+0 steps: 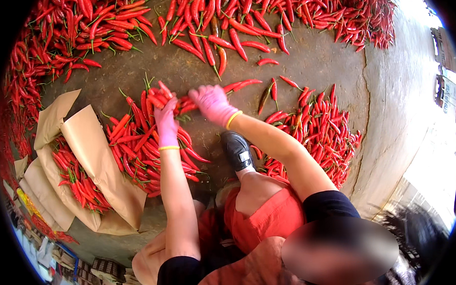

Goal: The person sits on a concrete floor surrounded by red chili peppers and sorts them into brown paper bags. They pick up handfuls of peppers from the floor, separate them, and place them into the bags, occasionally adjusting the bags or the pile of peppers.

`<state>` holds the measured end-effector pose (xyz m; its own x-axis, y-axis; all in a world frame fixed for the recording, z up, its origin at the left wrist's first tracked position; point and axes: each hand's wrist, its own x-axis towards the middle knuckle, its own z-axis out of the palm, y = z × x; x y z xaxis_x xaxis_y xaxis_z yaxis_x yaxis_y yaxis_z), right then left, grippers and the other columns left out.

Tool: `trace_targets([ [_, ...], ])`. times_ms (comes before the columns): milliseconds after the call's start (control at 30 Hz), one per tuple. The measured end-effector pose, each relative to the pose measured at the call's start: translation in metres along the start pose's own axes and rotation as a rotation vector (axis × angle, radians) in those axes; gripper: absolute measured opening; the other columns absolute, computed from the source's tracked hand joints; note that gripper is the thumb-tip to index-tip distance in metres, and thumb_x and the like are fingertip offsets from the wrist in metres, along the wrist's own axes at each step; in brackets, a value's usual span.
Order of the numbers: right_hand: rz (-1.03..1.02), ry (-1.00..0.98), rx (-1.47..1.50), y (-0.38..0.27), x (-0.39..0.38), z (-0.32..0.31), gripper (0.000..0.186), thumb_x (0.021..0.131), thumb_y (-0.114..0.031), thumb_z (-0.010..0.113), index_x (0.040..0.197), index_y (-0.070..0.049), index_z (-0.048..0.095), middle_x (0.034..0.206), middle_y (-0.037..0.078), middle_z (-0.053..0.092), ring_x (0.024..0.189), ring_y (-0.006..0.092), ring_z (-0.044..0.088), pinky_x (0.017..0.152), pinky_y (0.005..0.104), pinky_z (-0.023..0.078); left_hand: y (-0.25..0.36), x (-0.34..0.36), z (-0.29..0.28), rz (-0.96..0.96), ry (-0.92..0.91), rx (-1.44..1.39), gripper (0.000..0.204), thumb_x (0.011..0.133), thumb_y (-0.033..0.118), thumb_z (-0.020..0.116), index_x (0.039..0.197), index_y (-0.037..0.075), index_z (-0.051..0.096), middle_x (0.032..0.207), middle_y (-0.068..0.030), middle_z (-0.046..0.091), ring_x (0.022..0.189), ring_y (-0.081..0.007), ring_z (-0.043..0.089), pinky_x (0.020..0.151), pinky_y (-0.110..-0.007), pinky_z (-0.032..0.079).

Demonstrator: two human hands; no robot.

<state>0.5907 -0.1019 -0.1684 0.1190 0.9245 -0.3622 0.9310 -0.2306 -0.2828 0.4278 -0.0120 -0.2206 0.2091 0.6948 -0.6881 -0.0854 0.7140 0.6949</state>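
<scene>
Pink gloves cover both hands. My left hand (pixel 164 114) grips several red chili peppers (pixel 157 99) above a loose pile of peppers (pixel 137 145). Just to its right, my right hand (pixel 211 103) has its fingers curled over peppers on the floor; what is between them is hidden. More chilies (pixel 243 84) lie beyond that hand, pointing right. At the lower left, an opened brown paper bag (pixel 89 137) has peppers (pixel 78 183) inside, their green stems showing.
Large pepper heaps (pixel 30 74) line the left and top of the concrete floor (pixel 100 76). Another pile (pixel 313 139) lies right, beside my black shoe (pixel 236 150). A cracked pale strip of floor (pixel 388 122) runs along the right. Stacked items (pixel 77 271) stand lower left.
</scene>
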Motion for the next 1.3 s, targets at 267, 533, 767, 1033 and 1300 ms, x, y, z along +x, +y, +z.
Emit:
trace_targets([
  [267,-0.22,0.108,0.005,0.068,-0.084,-0.025,0.038,0.074,-0.017,0.069,0.112,-0.015,0.06,0.094,0.004,0.059,0.094,0.0244,0.06,0.078,0.0403,0.046,0.009,-0.025,-0.039,0.007,-0.141,-0.052,0.047,0.084,0.0,0.071,0.129,0.003,0.056,0.122,-0.0124,0.065,0.091,-0.0225,0.068,0.083,-0.038,0.057],
  [533,-0.275,0.279,-0.166,0.15,-0.061,-0.011,0.024,0.081,-0.018,0.061,0.104,-0.015,0.062,0.104,0.006,0.06,0.102,0.025,0.059,0.081,0.0408,0.049,0.006,-0.047,-0.013,0.022,-0.071,-0.118,0.04,0.082,-0.005,0.069,0.121,0.001,0.06,0.109,-0.01,0.068,0.083,-0.0201,0.067,0.075,-0.032,0.055],
  [767,0.129,0.569,0.308,0.155,-0.022,-0.036,0.041,0.074,-0.013,0.071,0.113,-0.01,0.059,0.102,0.014,0.063,0.103,0.0332,0.062,0.087,0.0443,0.052,-0.064,-0.09,0.097,0.809,-0.177,1.276,0.038,0.074,0.01,0.073,0.11,0.018,0.065,0.094,-0.0035,0.067,0.085,-0.0232,0.066,0.072,-0.04,0.051],
  [1033,-0.053,0.073,0.068,0.112,0.025,-0.051,0.057,0.079,-0.017,0.069,0.134,-0.014,0.053,0.115,0.011,0.062,0.106,0.0319,0.063,0.087,0.0434,0.053,-0.07,-0.099,0.131,1.026,-0.538,1.887,0.011,0.083,0.02,0.062,0.094,0.02,0.061,0.087,-0.0022,0.06,0.082,-0.0228,0.063,0.07,-0.042,0.046],
  [1300,0.331,0.401,-0.09,0.227,0.016,-0.07,0.044,0.076,-0.014,0.068,0.119,-0.014,0.058,0.107,0.013,0.066,0.098,0.0338,0.064,0.086,0.0443,0.052,-0.097,-0.129,0.105,1.165,-0.594,1.729,0.009,0.084,0.02,0.06,0.092,0.018,0.062,0.091,-0.0007,0.059,0.09,-0.021,0.058,0.083,-0.041,0.047],
])
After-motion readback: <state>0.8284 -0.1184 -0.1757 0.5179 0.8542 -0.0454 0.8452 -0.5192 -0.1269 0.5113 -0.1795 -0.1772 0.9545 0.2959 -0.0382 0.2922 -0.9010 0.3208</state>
